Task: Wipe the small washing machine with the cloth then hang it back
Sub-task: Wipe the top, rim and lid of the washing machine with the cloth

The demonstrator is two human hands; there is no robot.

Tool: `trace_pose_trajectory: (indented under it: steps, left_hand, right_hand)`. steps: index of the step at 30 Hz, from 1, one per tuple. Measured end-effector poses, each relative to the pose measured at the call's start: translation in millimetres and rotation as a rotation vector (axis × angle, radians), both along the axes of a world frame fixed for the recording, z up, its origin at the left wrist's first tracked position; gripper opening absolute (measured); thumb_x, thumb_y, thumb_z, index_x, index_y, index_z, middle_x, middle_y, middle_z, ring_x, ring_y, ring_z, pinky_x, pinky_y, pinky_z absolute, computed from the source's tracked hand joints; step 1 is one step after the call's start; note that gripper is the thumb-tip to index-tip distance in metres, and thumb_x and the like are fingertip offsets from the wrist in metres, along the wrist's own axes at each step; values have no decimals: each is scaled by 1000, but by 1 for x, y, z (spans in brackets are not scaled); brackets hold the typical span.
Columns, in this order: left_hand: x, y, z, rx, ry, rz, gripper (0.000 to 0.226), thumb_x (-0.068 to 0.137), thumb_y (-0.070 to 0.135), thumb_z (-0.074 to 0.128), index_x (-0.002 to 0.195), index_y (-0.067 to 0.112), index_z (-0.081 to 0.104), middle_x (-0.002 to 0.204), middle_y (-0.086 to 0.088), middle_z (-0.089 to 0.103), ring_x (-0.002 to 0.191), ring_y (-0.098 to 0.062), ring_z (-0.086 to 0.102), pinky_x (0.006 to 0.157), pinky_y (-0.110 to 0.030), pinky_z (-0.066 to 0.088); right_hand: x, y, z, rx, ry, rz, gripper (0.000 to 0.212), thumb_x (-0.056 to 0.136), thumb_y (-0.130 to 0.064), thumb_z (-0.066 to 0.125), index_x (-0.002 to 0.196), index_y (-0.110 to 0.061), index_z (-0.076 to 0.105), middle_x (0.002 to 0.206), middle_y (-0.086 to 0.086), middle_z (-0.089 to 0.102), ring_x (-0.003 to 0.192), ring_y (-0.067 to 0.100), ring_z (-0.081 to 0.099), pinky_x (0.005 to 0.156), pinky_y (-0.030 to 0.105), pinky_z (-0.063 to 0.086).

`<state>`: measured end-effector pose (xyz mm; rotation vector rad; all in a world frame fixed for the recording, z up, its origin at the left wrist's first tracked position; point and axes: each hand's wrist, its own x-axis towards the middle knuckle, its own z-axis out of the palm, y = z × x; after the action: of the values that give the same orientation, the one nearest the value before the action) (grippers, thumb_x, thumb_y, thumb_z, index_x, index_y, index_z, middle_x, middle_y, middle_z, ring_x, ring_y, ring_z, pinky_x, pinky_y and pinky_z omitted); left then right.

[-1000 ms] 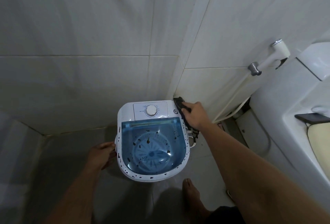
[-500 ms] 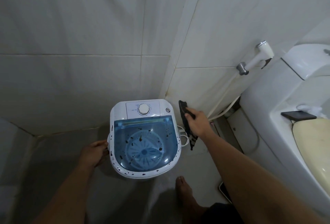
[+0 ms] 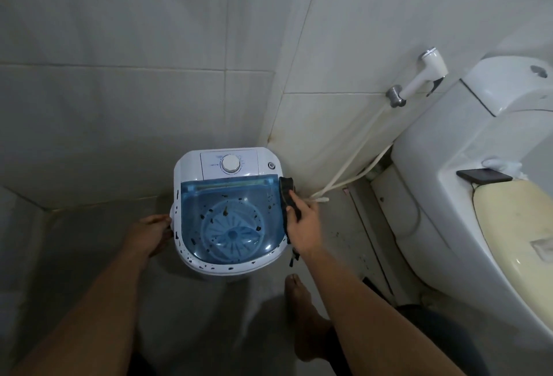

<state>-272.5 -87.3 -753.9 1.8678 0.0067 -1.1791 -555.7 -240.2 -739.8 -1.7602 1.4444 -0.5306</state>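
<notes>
At the washer's [image 3: 228,211] right rim, fingers of the right hand [image 3: 305,221] curl around the dark cloth [image 3: 288,196] and press it on the edge, while the left hand [image 3: 151,232] grips the washer's left side on the floor.

The dark cloth [image 3: 288,199], gripped by the right hand [image 3: 305,224], is brought back against the right edge of the washing machine [image 3: 229,211].

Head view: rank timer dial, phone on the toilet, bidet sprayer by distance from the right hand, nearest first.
From the right hand:
1. Timer dial, on the washer's control panel, up-left of the hand.
2. Phone, on the toilet, to the right.
3. Bidet sprayer, on the wall, upper right.
</notes>
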Motion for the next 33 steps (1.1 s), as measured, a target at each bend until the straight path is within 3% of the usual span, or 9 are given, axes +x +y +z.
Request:
trace_pose_trajectory:
  steps: [2, 6, 11, 16, 23, 26, 28, 31, 33]
  left_hand:
    - [-2, 1, 2, -7, -8, 7, 21, 95, 16, 62, 115, 13, 66, 105, -14, 73, 84, -25, 68, 98, -47, 50]
    - [-8, -2, 7, -24, -19, 37, 15, 96, 13, 60, 109, 13, 65, 89, -12, 70, 73, -21, 65, 87, -39, 51]
    - [-4, -2, 3, -25, -41, 26, 15, 96, 12, 58, 109, 13, 66, 83, -8, 70, 70, -19, 65, 76, -34, 49]
    - [-5, -2, 0, -15, -47, 26, 16, 95, 13, 59, 110, 14, 66, 98, -15, 70, 73, -18, 65, 91, -41, 51]
    - [-6, -2, 5, -14, -47, 7, 23, 96, 15, 58, 117, 12, 65, 106, -14, 71, 88, -24, 68, 96, -43, 51]
    - [-6, 0, 6, -5, -42, 0, 22, 96, 16, 57, 117, 13, 65, 108, -13, 72, 94, -26, 68, 98, -44, 51]
    - [-5, 0, 8, -1, -44, -5, 23, 96, 15, 57, 117, 11, 66, 107, -13, 72, 90, -25, 68, 95, -43, 51]
    - [-7, 2, 11, -8, -51, -11, 22, 95, 14, 58, 115, 12, 67, 106, -13, 72, 83, -22, 67, 93, -42, 50]
    - [-9, 4, 14, -18, -37, -15, 20, 96, 14, 57, 114, 14, 66, 105, -11, 70, 86, -22, 66, 96, -42, 48]
  right_hand:
    - [-10, 13, -1, 23, -14, -11, 42, 102, -19, 55, 143, -27, 56, 127, 2, 46, 112, 11, 50, 111, 22, 32]
    - [-15, -7, 7, 67, -138, -102, 38, 103, -19, 54, 140, -26, 59, 134, -2, 60, 126, 14, 55, 116, 40, 40]
    - [4, -29, 19, 101, -178, -133, 39, 104, -13, 51, 142, -18, 57, 134, -1, 62, 125, 17, 57, 112, 31, 41]
    - [14, -3, -7, 93, -77, -143, 42, 103, -22, 52, 146, -25, 53, 134, 6, 45, 117, 16, 52, 117, 32, 34]
    - [2, 63, -22, 6, -115, -291, 47, 102, -25, 55, 148, -34, 48, 127, 5, 43, 109, 17, 58, 102, 29, 46]
    - [-5, 94, -27, -5, -127, -310, 49, 101, -22, 57, 148, -34, 47, 116, 3, 44, 97, 14, 58, 99, 35, 51]
    - [-11, 92, -25, 2, -151, -327, 48, 101, -26, 57, 146, -41, 47, 109, -3, 46, 94, 17, 61, 98, 44, 53]
    - [-17, 74, -22, -51, -150, -316, 47, 95, -49, 51, 139, -61, 43, 106, -22, 41, 90, 21, 65, 86, 49, 59]
    - [-13, 70, -27, -46, -122, -310, 46, 92, -52, 50, 135, -67, 41, 108, -19, 40, 90, 23, 65, 84, 50, 60]
